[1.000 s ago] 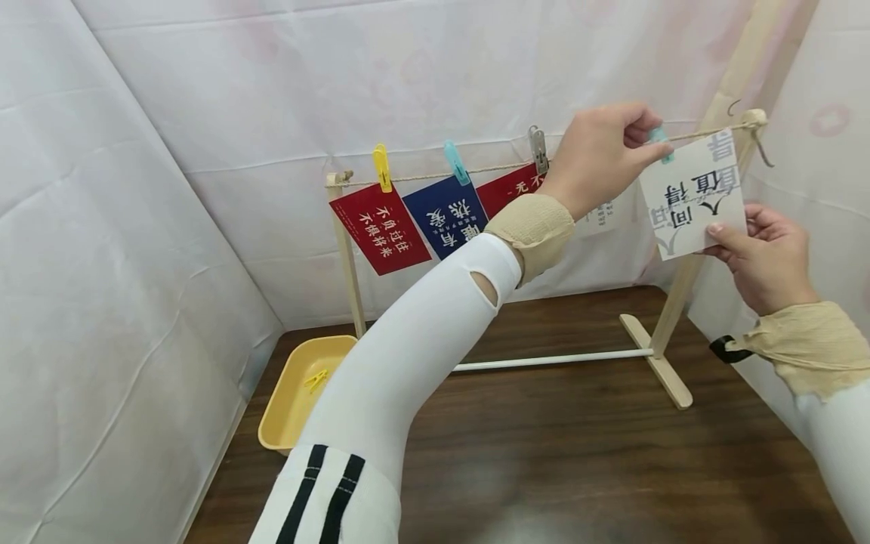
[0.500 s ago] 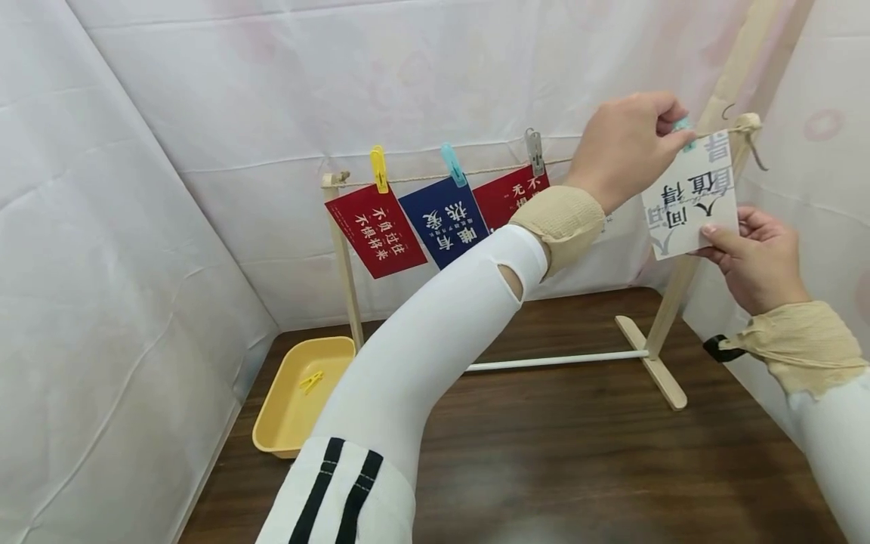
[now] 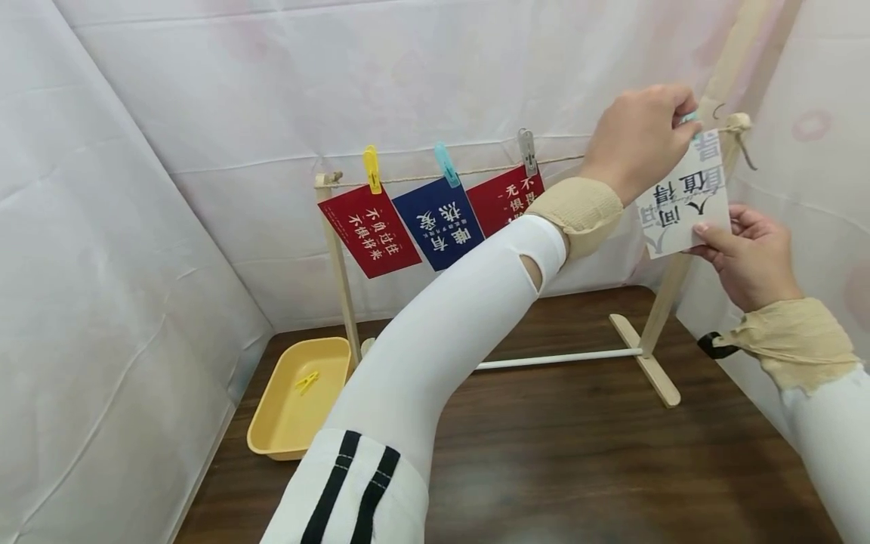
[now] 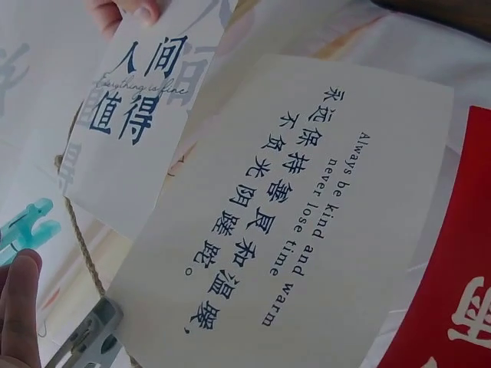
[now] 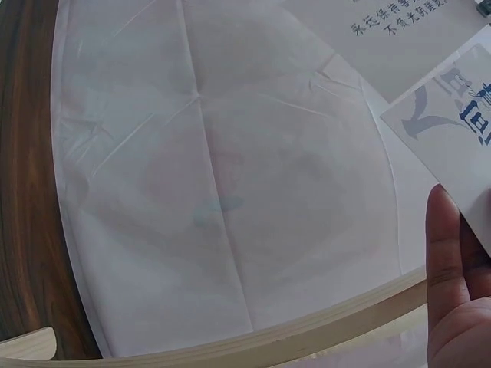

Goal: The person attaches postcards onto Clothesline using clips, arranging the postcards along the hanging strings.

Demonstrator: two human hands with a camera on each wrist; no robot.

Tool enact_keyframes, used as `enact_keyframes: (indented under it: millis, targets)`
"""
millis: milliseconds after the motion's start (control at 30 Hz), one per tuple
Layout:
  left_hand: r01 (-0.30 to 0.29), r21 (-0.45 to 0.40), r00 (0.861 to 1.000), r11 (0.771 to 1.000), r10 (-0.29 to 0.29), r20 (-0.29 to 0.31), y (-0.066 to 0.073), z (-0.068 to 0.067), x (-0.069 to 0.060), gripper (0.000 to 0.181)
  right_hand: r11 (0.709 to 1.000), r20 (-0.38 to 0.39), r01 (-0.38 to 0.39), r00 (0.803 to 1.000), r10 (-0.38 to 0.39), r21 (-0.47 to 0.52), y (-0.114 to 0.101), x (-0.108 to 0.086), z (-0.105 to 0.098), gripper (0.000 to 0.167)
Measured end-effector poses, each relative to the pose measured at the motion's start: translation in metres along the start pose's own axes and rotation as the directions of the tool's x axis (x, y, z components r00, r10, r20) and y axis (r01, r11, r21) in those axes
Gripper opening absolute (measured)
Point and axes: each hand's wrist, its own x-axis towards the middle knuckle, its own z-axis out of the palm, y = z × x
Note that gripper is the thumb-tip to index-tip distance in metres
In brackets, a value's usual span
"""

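Note:
My left hand (image 3: pixel 642 140) pinches a light blue clothespin (image 3: pixel 690 118) near the right end of the rope (image 3: pixel 567 159). In the left wrist view this clothespin (image 4: pixel 28 228) appears beside the rope, apart from the white card. That square white card (image 3: pixel 683 198), printed with dark blue characters, is pinched near its lower right edge by my right hand (image 3: pixel 751 255). Its top edge is close to the rope. Another white card (image 4: pixel 307 207), mostly hidden in the head view behind my left wrist, hangs from a grey clip (image 4: pixel 93 333).
Along the rope hang a red card (image 3: pixel 370 233) on a yellow clothespin, a blue card (image 3: pixel 438 225) on a light blue one, and a red card (image 3: pixel 499 198) on a grey clip. A yellow basin (image 3: pixel 261 423) holds a yellow clothespin (image 3: pixel 307 381). A wooden stand (image 3: pixel 662 310) supports the rope.
My left hand has moved right and slightly up with the clothespin, from the card's upper left corner toward the middle of its top edge. My right hand keeps hold of the card.

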Motion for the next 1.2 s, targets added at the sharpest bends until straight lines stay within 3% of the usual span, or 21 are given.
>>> enact_keyframes:
  millis: [400, 900, 1200]
  targets:
    - [0.08, 0.019, 0.997, 0.997, -0.081, 0.002, 0.008, 0.002, 0.004, 0.009, 1.0, -0.004, -0.009, 1.0, 0.009, -0.013, 0.002, 0.002, 0.001, 0.025]
    - [0.111, 0.02, 0.993, 0.994, -0.112, 0.043, 0.014, 0.007, 0.012, 0.018, 0.999, -0.002, -0.028, 1.0, 0.027, -0.031, 0.001, 0.003, 0.002, 0.023]
    - [0.2, -0.021, 0.978, 0.98, -0.198, 0.072, 0.016, 0.008, 0.021, 0.018, 0.999, 0.012, -0.028, 1.0, 0.029, -0.02, 0.003, 0.005, 0.003, 0.023]
